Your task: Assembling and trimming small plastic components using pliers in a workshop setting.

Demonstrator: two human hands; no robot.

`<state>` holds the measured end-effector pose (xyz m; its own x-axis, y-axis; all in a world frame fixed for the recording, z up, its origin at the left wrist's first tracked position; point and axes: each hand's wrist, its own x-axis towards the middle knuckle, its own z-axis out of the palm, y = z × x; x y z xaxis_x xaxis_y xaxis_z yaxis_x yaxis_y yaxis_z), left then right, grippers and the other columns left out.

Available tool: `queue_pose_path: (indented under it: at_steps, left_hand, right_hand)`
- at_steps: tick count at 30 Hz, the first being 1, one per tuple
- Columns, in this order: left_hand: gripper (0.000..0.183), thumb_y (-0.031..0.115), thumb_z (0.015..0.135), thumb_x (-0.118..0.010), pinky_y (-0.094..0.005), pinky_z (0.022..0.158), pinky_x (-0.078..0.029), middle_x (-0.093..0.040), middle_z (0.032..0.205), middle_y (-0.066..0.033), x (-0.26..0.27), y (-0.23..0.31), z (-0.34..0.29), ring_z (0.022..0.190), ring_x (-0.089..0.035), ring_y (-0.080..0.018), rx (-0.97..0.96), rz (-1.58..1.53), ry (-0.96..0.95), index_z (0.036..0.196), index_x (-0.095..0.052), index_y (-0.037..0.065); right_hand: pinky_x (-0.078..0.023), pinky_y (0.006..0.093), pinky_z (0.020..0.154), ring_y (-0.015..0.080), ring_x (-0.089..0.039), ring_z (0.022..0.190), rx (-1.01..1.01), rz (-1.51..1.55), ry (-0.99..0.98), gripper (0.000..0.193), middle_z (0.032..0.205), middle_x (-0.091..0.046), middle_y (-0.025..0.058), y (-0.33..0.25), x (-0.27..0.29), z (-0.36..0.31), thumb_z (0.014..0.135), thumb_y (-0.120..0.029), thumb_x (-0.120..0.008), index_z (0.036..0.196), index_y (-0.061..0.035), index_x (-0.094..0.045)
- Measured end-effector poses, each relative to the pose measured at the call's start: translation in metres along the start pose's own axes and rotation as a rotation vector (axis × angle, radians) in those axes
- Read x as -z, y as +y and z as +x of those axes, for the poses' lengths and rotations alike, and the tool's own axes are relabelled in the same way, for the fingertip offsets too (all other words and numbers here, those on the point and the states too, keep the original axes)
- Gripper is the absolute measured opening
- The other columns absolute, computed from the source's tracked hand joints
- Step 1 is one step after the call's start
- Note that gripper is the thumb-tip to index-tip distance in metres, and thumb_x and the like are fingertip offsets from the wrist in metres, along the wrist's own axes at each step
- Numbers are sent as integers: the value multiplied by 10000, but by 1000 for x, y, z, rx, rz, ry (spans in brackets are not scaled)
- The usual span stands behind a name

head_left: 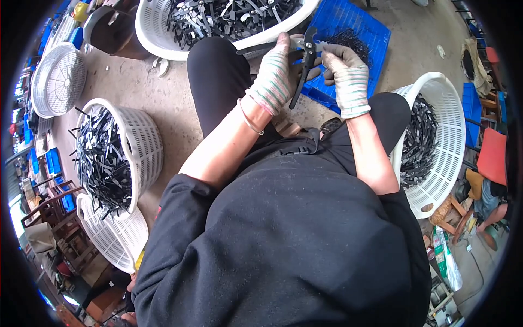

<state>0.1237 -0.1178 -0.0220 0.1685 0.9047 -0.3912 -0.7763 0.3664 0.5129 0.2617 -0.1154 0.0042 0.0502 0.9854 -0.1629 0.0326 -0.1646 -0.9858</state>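
Both my hands wear knitted gloves with green and red stripes and dark, soiled palms. My left hand [275, 73] is closed round a black, hinged, pliers-like tool [308, 57] with long curved handles and some bright metal at its head. One handle points down, and a black arm sticks out to the left past my thumb. Against the silver part on the right side of that tool, my right hand [347, 73] has its thumb and fingers pinched together. Whether a small separate piece sits in this pinch, I cannot make out. Both hands are raised above my knees.
A white basket [146, 27] heaped with black-and-silver parts stands ahead, beside a blue crate [379, 41] holding thin dark pieces. More filled white baskets flank me, left [147, 141] and right [449, 125]. An openwork white basket [60, 82] lies far left. Another person's leg [490, 218] shows at far right.
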Motion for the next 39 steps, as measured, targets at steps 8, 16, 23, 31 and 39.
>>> queue_pose_path:
  at_steps: [8, 16, 23, 31, 39]
  left_hand:
    - [416, 431, 972, -414, -467, 763, -537, -552, 1128, -177, -3, 11, -10, 969, -590, -346, 72, 15, 40, 1166, -517, 77]
    - [178, 41, 853, -623, -339, 705, -560, -605, 910, -100, 0, 13, -7, 831, -637, -250, 54, -62, -168, 1014, -550, 49]
    - [229, -49, 835, -596, -307, 725, -561, -617, 932, -132, -4, 12, -12, 877, -645, -257, -69, 31, -55, 1057, -542, -28]
    - [304, -61, 796, -637, -271, 546, -551, -644, 803, -186, -20, 3, -10, 620, -641, -218, -151, 10, 123, 1048, -470, -89]
    - [490, 419, 950, -482, -395, 799, -544, -583, 1154, -147, -13, 2, 0, 991, -604, -298, -31, -64, -61, 1239, -494, 23]
  right_hand:
    - [-469, 237, 615, 103, -588, 713, 333, -174, -25, 89, 832, -632, 56, -18, 7, -24, 791, -3, -654, 879, 1, -666]
    - [-495, 310, 745, 226, -605, 863, 778, -451, -220, 222, 901, -591, 88, -10, 11, -40, 686, 81, -657, 866, -50, -651]
    - [-486, 314, 746, 232, -595, 874, 624, -404, -246, 206, 927, -596, 108, 0, 17, -36, 714, 83, -574, 868, -37, -638]
    - [-441, 193, 517, 77, -558, 641, -55, -1, -120, 172, 785, -606, 23, -7, 8, -26, 825, -106, -674, 951, -30, -586]
    - [-375, 161, 446, 47, -495, 531, -40, 8, -83, 286, 745, -587, 12, -25, 26, -21, 846, -163, -659, 1067, 7, -593]
